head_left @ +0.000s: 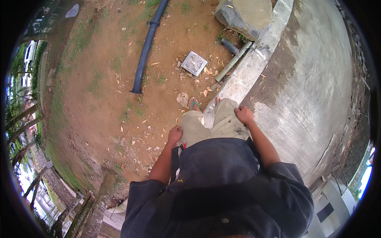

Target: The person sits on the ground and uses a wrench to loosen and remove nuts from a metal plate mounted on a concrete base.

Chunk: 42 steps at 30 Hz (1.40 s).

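My left hand point(175, 135) is closed at the outer side of the left leg of my beige trousers point(192, 129), its fingers curled against the cloth. On the other leg my right hand point(244, 114) is also closed, gripping the fabric above the knee, where folds run toward it. Dark stains mark the trousers near that hand. The fingertips of both hands are hidden. My left foot, in a green flip-flop point(195, 104), stands on the soil; only the toes of my right foot point(217, 100) show, by the concrete curb point(237, 88).
A square metal plate point(194, 63) with bolts lies ahead on brown soil point(107, 87). Left of it runs a long black flanged pipe point(147, 49). A greenish pole point(233, 62), a short dark pipe point(229, 46) and a large rock point(248, 18) sit by the curb. Concrete paving point(313, 79) spreads to the right.
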Each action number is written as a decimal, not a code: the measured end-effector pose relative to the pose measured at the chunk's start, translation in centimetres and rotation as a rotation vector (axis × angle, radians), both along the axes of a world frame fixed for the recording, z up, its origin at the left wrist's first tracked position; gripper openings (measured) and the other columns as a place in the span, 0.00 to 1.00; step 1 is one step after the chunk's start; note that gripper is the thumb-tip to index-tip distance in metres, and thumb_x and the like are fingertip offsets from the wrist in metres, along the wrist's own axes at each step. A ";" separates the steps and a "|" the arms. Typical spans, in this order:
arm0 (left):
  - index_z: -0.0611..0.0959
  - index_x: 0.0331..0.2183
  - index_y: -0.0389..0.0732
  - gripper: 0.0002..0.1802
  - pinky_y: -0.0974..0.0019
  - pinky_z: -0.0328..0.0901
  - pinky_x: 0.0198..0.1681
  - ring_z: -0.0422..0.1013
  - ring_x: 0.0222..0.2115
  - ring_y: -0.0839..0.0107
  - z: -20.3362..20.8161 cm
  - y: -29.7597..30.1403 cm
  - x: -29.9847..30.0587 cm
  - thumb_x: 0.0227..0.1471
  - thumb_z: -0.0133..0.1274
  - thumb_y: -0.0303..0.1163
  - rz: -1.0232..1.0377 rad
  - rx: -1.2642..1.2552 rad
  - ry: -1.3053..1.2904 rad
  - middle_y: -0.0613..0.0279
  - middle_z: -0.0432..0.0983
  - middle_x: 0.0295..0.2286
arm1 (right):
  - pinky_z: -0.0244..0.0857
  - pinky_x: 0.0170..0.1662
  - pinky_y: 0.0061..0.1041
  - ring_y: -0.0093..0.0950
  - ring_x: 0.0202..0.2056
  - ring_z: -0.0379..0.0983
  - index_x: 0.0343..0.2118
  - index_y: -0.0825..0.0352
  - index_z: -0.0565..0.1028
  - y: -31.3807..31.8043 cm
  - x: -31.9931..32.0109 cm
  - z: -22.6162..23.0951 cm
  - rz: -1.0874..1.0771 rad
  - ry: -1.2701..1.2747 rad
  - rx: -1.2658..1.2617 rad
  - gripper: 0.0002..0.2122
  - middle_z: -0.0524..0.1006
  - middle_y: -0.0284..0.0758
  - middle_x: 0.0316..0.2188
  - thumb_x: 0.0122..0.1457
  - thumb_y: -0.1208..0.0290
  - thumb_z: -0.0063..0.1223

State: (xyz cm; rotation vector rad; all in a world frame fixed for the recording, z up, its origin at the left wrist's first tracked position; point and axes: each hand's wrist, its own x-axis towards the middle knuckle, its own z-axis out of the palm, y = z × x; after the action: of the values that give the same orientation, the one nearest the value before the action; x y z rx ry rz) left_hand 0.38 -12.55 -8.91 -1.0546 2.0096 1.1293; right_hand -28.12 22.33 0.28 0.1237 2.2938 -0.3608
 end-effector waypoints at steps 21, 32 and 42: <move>0.78 0.54 0.43 0.23 0.51 0.70 0.50 0.75 0.46 0.46 -29.5 1.9 -21.5 0.57 0.55 0.37 -0.701 0.059 0.083 0.47 0.79 0.46 | 0.73 0.50 0.39 0.44 0.43 0.81 0.57 0.66 0.73 4.0 -20.8 -50.4 0.009 0.011 -0.298 0.24 0.84 0.46 0.36 0.58 0.60 0.58; 0.77 0.55 0.41 0.22 0.52 0.69 0.52 0.75 0.48 0.50 -35.6 0.2 -34.6 0.61 0.55 0.36 -1.013 -0.239 0.261 0.49 0.79 0.46 | 0.60 0.64 0.45 0.56 0.59 0.66 0.71 0.66 0.45 -2.1 -28.9 -69.9 -0.894 0.471 -0.259 0.48 0.66 0.61 0.58 0.53 0.63 0.66; 0.78 0.56 0.43 0.22 0.54 0.70 0.52 0.77 0.48 0.51 -40.2 4.0 -31.3 0.62 0.54 0.36 -0.906 -0.027 0.369 0.49 0.80 0.48 | 0.67 0.53 0.47 0.55 0.47 0.76 0.51 0.70 0.62 -4.7 -22.5 -66.3 -0.845 0.541 -0.674 0.31 0.78 0.56 0.43 0.49 0.61 0.65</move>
State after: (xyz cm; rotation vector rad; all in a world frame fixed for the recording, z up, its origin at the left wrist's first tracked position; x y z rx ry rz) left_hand -30.89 -8.57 -49.14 0.1327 2.3755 0.8085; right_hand -50.65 17.67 -66.00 0.7224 2.3722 -1.7439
